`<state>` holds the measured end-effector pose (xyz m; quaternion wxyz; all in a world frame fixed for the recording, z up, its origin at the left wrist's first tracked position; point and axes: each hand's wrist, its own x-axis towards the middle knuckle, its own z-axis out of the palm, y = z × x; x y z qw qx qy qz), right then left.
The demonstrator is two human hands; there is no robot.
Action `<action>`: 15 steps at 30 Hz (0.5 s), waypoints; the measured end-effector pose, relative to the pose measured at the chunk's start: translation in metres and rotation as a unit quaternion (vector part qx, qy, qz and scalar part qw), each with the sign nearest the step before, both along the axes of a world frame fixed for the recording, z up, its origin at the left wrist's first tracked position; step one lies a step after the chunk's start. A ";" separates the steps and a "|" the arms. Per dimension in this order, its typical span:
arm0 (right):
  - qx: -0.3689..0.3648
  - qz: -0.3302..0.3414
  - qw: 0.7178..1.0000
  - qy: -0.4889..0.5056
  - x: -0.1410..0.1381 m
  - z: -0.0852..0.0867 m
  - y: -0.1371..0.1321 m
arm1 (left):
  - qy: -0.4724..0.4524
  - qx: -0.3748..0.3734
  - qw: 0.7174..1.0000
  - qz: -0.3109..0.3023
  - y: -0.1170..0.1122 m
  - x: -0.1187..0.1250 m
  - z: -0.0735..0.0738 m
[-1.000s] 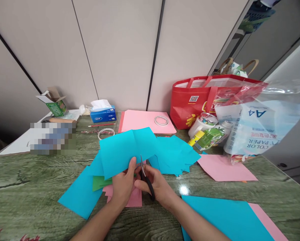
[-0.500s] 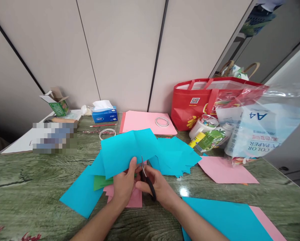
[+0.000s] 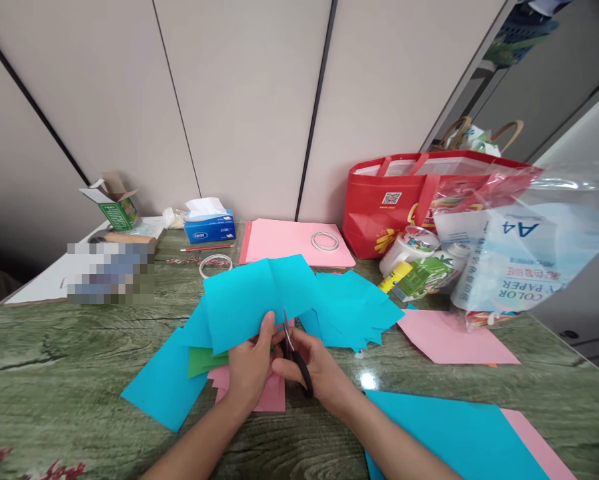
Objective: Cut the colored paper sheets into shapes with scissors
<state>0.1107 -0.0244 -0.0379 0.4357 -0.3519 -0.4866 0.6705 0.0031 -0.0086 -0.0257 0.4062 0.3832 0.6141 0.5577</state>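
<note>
My left hand point(image 3: 250, 363) pinches the lower edge of a creased blue paper sheet point(image 3: 259, 300) and holds it up above the table. My right hand point(image 3: 312, 370) grips black-handled scissors point(image 3: 295, 357), whose blades point up into the sheet's lower edge right beside my left thumb. Under my hands lie more blue sheets point(image 3: 165, 387), a green sheet point(image 3: 204, 361) and small pink pieces point(image 3: 272, 395).
A green wood-grain table point(image 3: 54, 373) bears cut blue pieces point(image 3: 352, 308), pink sheets point(image 3: 457, 339), tape rolls point(image 3: 325, 241), a tissue box point(image 3: 210, 227), a pencil point(image 3: 205, 249), a red bag point(image 3: 404, 200), a plastic pack of colour paper point(image 3: 522, 257) and jars point(image 3: 407, 250).
Almost nothing has moved. My hands, the scissors and the blue sheet stay in the same place; only the view has shifted slightly.
</note>
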 end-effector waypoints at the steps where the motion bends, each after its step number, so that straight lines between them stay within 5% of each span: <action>1: -0.005 -0.004 1.000 0.000 0.000 0.001 0.000 | 0.001 -0.001 1.000 0.002 0.000 0.000 0.001; 15: -0.009 -0.019 1.000 -0.016 -0.001 0.001 0.000 | 0.001 -0.015 1.000 -0.003 -0.002 -0.002 0.004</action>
